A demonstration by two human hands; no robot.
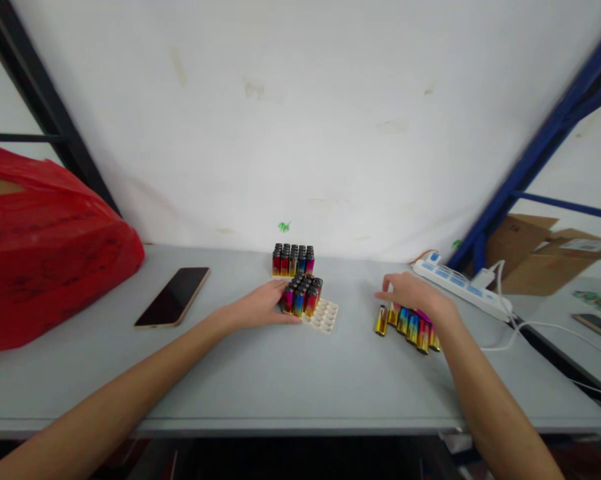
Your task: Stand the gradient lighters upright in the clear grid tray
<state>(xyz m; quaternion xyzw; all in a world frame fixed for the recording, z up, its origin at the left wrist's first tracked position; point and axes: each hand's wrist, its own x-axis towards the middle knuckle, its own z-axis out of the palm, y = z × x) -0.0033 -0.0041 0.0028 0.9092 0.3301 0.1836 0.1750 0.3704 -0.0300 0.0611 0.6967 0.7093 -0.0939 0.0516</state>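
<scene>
A cream tray with round holes lies near the middle of the table. Upright lighters with black tops and shiny rainbow bodies fill its left part, while several holes on the right show bare. My left hand grips this tray from its left side, thumb along the front edge and fingers behind. Over a loose group of lighters lying on the table, my right hand hovers with bent fingers apart and nothing visible in them. One gold lighter lies at that group's left end.
Behind the tray, near the wall, stands another block of upright lighters. A phone and a red plastic bag are at the left. A white power strip with cables runs along the right, beside cardboard boxes and a blue frame.
</scene>
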